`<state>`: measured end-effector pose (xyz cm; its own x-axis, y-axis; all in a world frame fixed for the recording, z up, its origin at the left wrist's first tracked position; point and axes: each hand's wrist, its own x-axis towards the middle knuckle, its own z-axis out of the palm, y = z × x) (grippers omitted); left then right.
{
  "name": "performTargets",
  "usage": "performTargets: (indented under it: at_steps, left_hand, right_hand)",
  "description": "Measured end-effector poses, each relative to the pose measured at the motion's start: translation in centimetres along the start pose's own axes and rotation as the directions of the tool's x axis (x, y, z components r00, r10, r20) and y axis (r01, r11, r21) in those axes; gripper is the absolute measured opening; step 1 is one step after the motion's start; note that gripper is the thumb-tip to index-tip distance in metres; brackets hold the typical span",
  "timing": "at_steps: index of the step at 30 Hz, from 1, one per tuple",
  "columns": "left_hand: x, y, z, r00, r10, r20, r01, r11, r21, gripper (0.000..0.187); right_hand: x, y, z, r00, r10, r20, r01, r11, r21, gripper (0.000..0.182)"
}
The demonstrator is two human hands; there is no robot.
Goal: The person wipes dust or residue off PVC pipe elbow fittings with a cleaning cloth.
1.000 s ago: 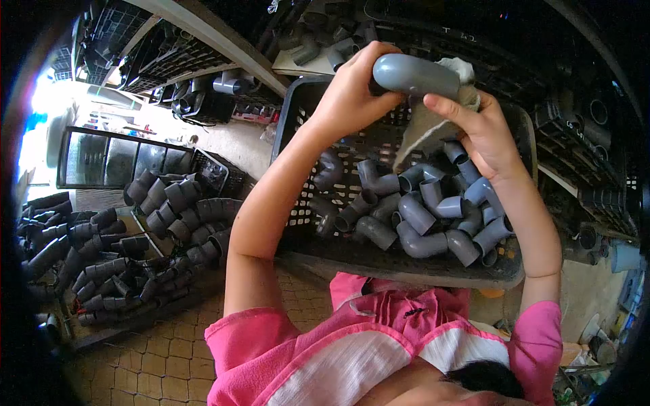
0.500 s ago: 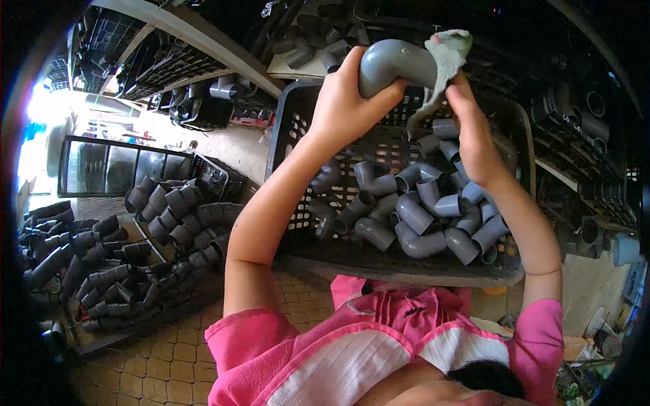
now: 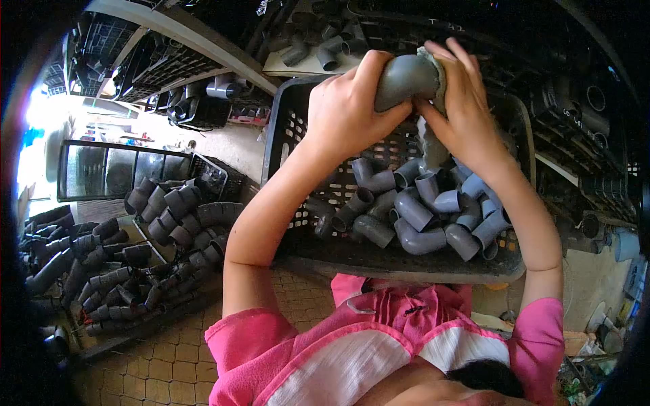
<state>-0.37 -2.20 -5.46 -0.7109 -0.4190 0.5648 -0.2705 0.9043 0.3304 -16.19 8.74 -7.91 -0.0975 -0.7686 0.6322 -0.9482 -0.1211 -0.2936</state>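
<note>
Head view: one grey pipe elbow (image 3: 406,84) is held above the far part of a black perforated basket (image 3: 399,271). Left hand (image 3: 349,111): grasps the elbow's left end, thumb beneath. Right hand (image 3: 467,111): presses a pale cloth (image 3: 432,145) against the elbow's right end, fingers raised, thumb below; the cloth's loose end hangs toward the basket.

Basket contents: loose grey elbow fittings (image 3: 414,213), lying at mixed angles, grouped mainly in the middle and right; perforated floor shows at left. Beyond the basket, more elbows (image 3: 330,54) rest on a pale board (image 3: 277,66). At left, dark fittings (image 3: 220,215) form a large heap, with a black crate (image 3: 210,172) just behind. At right, shelved dark crates (image 3: 572,125) hold pipe pieces (image 3: 596,98), openings facing outward.
</note>
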Motion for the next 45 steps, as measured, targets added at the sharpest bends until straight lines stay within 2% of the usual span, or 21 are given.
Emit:
performTargets:
  at_steps: [2,5,9,10,12,13,14,15,18,21,22,24,26,27,30,34,37,39,42,43,45]
  left_hand:
    - [0.1,0.2,0.0,0.993,-0.109,0.048,0.109,0.994,-0.009,0.050]
    - [0.0,0.1,0.1,0.970,-0.230,0.081,0.237,0.968,-0.087,0.052]
    - [0.1,-0.7,0.5,0.955,-0.291,0.062,0.298,0.930,-0.214,0.054]
    - [0.2,-0.8,0.4,0.955,-0.291,0.060,0.297,0.928,-0.227,0.054]
    - [0.3,-0.9,0.2,0.955,-0.292,0.057,0.296,0.921,-0.253,0.054]
    - [0.4,-0.8,0.0,0.964,-0.261,0.047,0.264,0.930,-0.255,0.054]
    - [0.5,-0.7,-0.4,0.973,-0.230,0.038,0.232,0.938,-0.257,0.054]
    - [0.6,-0.6,-0.7,0.980,-0.199,0.028,0.200,0.945,-0.261,0.054]
    - [0.6,-0.3,-1.0,0.997,-0.048,-0.067,0.043,0.996,-0.074,0.055]
    - [0.7,-1.1,-0.9,0.974,0.182,-0.134,-0.178,0.983,0.037,0.055]
    - [0.7,-1.0,-0.8,0.960,0.225,-0.166,-0.221,0.974,0.044,0.055]
    - [0.7,-0.9,-1.1,0.952,0.288,-0.103,-0.279,0.956,0.089,0.053]
    - [0.5,-0.6,-1.2,0.945,0.326,-0.031,-0.321,0.942,0.102,0.052]
    - [0.4,-0.4,-1.1,0.952,0.305,-0.014,-0.303,0.948,0.097,0.052]
    - [0.3,0.2,-0.9,0.968,0.247,0.044,-0.250,0.965,0.085,0.050]
    - [-0.4,2.4,-0.2,0.978,-0.131,0.162,0.131,0.991,0.014,0.053]
    - [-0.6,2.9,0.1,0.953,-0.223,0.205,0.236,0.971,-0.038,0.054]
    - [-0.8,2.5,0.2,0.973,-0.148,0.179,0.154,0.988,-0.024,0.050]
    - [-0.6,1.9,-0.1,0.986,-0.030,0.163,0.033,0.999,-0.016,0.047]
    - [-0.5,1.7,-0.4,0.987,0.007,0.160,-0.005,1.000,-0.016,0.047]
    - [-0.1,0.9,-0.8,0.976,0.134,0.173,-0.132,0.991,-0.023,0.047]
  right_hand:
    - [0.0,-0.3,0.2,1.000,0.023,0.014,-0.025,0.985,0.171,0.061]
    - [0.2,-1.3,0.2,0.999,-0.016,-0.036,0.026,0.961,0.276,0.063]
    - [0.6,-1.4,-1.3,0.994,-0.112,0.019,0.102,0.955,0.279,0.058]
    - [1.0,-1.3,-1.6,0.989,-0.145,-0.010,0.142,0.954,0.263,0.050]
    - [1.1,-0.3,-0.9,0.992,-0.077,-0.097,0.110,0.904,0.414,0.047]
    - [1.1,-0.1,-0.7,0.990,-0.037,-0.135,0.098,0.869,0.485,0.045]
    - [1.0,-0.5,-0.4,0.969,0.082,-0.233,0.072,0.811,0.581,0.044]
    - [1.0,-0.7,-0.5,0.971,0.111,-0.210,0.041,0.792,0.609,0.045]
    - [1.1,-0.8,-0.9,0.973,0.184,-0.139,-0.047,0.748,0.662,0.054]
    - [0.7,-0.7,-0.9,0.975,0.206,-0.086,-0.135,0.853,0.504,0.061]
    - [0.5,-0.7,-0.9,0.968,0.249,-0.024,-0.202,0.836,0.511,0.062]
    - [0.0,-0.6,-0.8,0.938,0.334,0.097,-0.335,0.792,0.510,0.063]
    - [0.2,-0.5,-1.2,0.959,0.255,0.127,-0.285,0.858,0.427,0.061]
    - [0.3,-0.5,-1.4,0.966,0.215,0.145,-0.256,0.887,0.385,0.060]
    - [0.3,-0.8,-1.4,0.955,0.248,0.162,-0.291,0.883,0.367,0.055]
    - [0.2,-0.7,-0.9,0.982,0.190,-0.018,-0.189,0.981,0.031,0.052]
    - [0.1,-0.7,-0.6,0.990,0.104,-0.099,-0.113,0.989,-0.094,0.051]
    - [0.1,-0.8,-0.8,0.991,0.095,-0.090,-0.108,0.983,-0.150,0.050]
    - [0.1,-0.1,-0.5,0.996,0.082,-0.036,-0.086,0.987,-0.133,0.052]
    - [0.4,0.0,-1.0,0.972,0.193,0.134,-0.201,0.978,0.050,0.053]
    - [1.2,0.0,-2.6,0.818,0.285,0.499,-0.480,0.816,0.321,0.054]
